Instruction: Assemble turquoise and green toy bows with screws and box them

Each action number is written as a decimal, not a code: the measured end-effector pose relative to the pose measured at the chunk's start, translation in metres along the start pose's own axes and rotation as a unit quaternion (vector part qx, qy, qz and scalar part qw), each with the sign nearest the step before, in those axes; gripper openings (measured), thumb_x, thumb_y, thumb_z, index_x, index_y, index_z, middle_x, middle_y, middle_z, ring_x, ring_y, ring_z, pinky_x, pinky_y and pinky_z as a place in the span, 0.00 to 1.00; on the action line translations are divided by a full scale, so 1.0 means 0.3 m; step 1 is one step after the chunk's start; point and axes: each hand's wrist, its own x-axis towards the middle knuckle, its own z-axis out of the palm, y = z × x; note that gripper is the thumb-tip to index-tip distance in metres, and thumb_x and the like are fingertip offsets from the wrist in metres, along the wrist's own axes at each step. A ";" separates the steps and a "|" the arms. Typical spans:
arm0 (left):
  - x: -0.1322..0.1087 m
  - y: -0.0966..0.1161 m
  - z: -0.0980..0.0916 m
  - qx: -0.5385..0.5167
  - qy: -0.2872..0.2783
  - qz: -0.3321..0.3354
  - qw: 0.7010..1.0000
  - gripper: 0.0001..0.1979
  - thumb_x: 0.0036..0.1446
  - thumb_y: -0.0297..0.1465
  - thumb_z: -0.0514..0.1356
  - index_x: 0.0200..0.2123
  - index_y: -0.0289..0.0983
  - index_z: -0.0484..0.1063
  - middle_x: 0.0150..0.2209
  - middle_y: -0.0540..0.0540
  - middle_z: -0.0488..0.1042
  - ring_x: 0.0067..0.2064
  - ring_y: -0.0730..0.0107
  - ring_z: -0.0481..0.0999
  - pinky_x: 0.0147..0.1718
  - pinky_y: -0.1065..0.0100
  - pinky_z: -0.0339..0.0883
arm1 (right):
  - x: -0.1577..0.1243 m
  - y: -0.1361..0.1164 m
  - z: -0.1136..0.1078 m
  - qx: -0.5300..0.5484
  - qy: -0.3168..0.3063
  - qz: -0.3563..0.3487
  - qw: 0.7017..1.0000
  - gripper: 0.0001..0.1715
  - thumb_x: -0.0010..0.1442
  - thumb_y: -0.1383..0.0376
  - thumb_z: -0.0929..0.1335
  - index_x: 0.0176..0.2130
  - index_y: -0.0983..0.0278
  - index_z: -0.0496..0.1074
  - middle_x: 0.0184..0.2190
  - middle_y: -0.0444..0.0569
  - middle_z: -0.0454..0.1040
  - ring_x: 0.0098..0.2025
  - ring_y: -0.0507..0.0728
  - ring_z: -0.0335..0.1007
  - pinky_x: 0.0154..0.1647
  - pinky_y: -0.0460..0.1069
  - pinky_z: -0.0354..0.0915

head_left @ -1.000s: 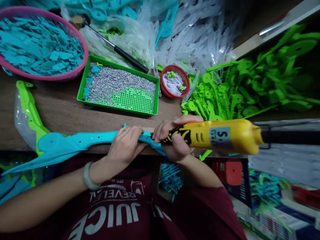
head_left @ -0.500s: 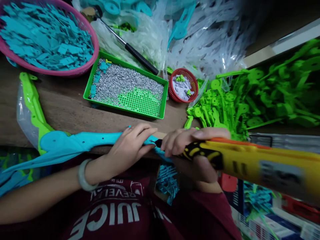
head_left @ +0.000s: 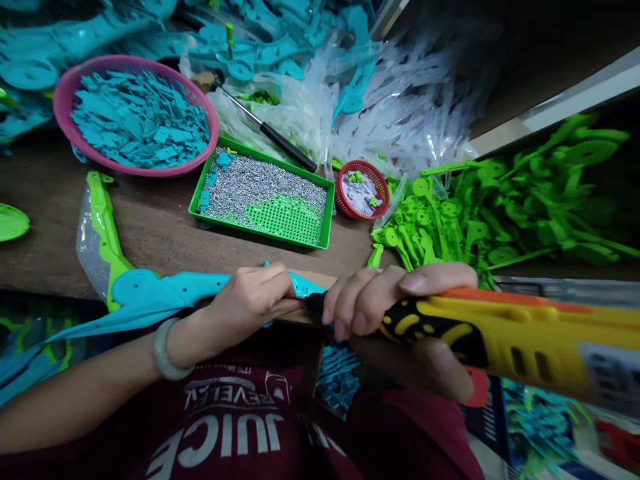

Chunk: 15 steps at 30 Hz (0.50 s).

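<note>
My left hand (head_left: 250, 303) is closed on a long teal plastic part (head_left: 165, 293) that lies along the near edge of the wooden table (head_left: 165, 233). My right hand (head_left: 380, 303) grips a yellow and black electric screwdriver (head_left: 505, 333) with an orange trigger strip. Its dark tip meets the teal part just right of my left fingers. A green tray (head_left: 265, 200) of small silver screws sits beyond my hands. A bracelet circles my left wrist.
A pink basin (head_left: 135, 120) of teal pieces stands at the back left, with a small red basket (head_left: 363, 190) right of the tray. Green plastic parts (head_left: 480, 207) pile up at right, clear bags and teal parts behind. A black-handled tool (head_left: 265, 130) lies on the bags.
The view has tilted up and shifted, so more of the back shows. The screwdriver's body has swung lower and to the right. My left fingers have curled tighter on the teal part.
</note>
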 end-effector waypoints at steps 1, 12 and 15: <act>-0.001 0.003 0.002 0.000 0.007 0.005 1.000 0.24 0.73 0.42 0.48 0.27 0.36 0.68 0.23 0.52 0.66 0.25 0.74 0.65 0.24 0.70 0.57 | -0.008 -0.005 0.004 -0.008 -0.003 0.011 1.000 0.12 0.61 0.56 0.68 0.46 0.51 0.68 0.20 0.37 0.66 0.17 0.53 0.67 0.19 0.52 0.71; 0.011 0.008 0.047 -0.021 0.026 0.016 0.999 0.23 0.74 0.41 0.45 0.27 0.38 0.64 0.25 0.51 0.67 0.25 0.72 0.66 0.24 0.69 0.57 | -0.044 -0.037 0.004 -0.065 0.014 -0.008 0.998 0.13 0.63 0.58 0.68 0.49 0.52 0.66 0.23 0.38 0.69 0.20 0.53 0.72 0.20 0.52 0.73; -0.009 0.011 0.066 0.074 0.016 -0.016 0.997 0.18 0.71 0.42 0.51 0.39 0.33 0.70 0.35 0.43 0.73 0.35 0.62 0.73 0.31 0.64 0.65 | -0.050 -0.013 -0.008 -0.089 0.068 -0.021 0.993 0.13 0.61 0.60 0.68 0.48 0.52 0.67 0.24 0.39 0.70 0.20 0.53 0.71 0.21 0.52 0.72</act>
